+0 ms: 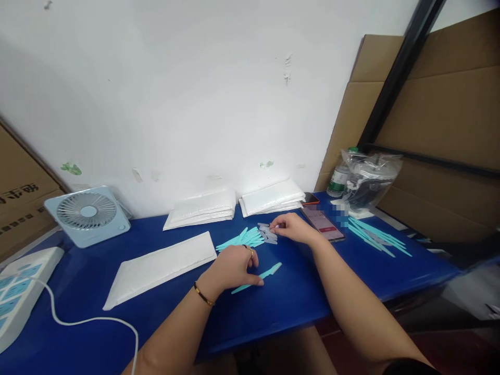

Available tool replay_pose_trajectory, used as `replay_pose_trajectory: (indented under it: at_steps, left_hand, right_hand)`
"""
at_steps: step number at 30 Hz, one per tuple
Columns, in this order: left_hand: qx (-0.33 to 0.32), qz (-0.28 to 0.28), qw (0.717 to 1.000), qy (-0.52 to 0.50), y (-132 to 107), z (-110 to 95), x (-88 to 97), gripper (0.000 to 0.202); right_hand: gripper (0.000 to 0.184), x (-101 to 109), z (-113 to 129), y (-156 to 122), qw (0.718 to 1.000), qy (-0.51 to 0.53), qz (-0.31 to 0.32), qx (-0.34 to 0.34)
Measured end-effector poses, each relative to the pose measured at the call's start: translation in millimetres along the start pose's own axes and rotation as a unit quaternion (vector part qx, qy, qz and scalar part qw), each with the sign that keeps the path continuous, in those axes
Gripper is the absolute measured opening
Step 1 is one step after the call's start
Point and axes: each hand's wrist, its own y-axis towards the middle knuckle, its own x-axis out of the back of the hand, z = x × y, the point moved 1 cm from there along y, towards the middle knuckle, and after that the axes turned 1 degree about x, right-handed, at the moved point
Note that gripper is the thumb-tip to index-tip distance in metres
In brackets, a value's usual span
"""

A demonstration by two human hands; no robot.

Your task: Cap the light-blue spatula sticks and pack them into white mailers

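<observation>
A teal eyebrow razor [271, 271] is in my left hand [236, 266], its thumb on the handle and its fingers curled, low over the table. Just beyond that hand lies a pile of similar teal razors [250, 237]. Small clear plastic caps [269, 238] are heaped at the pile's right end. My right hand [292, 227] reaches to these caps, its thumb and forefinger pinched on one at the heap's edge. The fingertips partly hide that cap. A white padded envelope [164, 271] lies flat to the left of my left hand.
Stacks of white padded envelopes [203, 208] lie along the wall. A phone [324, 224] is close to my right wrist, and more teal razors [377, 237] are at the right. A blue fan [88, 216], power strip [31, 291] and white cable [89, 320] occupy the left.
</observation>
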Motion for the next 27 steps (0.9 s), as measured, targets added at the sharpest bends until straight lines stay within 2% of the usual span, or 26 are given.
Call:
replay_pose_trajectory:
  at_steps: [2,5,10,12,16,20,24,27]
  left_hand:
    - [0.000,0.020,1.000,0.020,0,-4,-5.3,0.023]
    - [0.026,0.000,0.999,0.044,2,-1,-6.3,0.011]
    - [0.055,-0.058,0.996,0.045,6,8,2.4,0.014]
    - [0.066,-0.079,0.994,0.036,6,11,5.5,0.015]
    - [0.073,-0.099,0.992,0.029,5,18,8.1,0.015]
    - [0.071,-0.100,0.992,0.014,4,23,8.2,0.014]
    - [0.062,-0.104,0.992,-0.025,5,21,10.2,0.017]
    - [0.068,-0.118,0.988,-0.077,4,22,12.6,0.019]
  right_hand:
    - [0.024,1,3,-2,0.998,0.033,0.046,0.013]
    - [0.029,3,10,-6,0.989,0.074,0.120,0.039]
    - [0.040,-3,16,-9,0.973,0.122,0.195,0.019]
    - [0.035,-7,15,-8,0.972,0.144,0.186,0.004]
    - [0.031,-11,12,-4,0.972,0.198,0.128,-0.001]
    - [0.043,-11,15,-4,0.960,0.264,0.097,0.018]
    - [0.031,-15,18,-3,0.955,0.283,0.084,0.020]
    - [0.029,-12,16,-1,0.950,0.308,0.049,0.028]
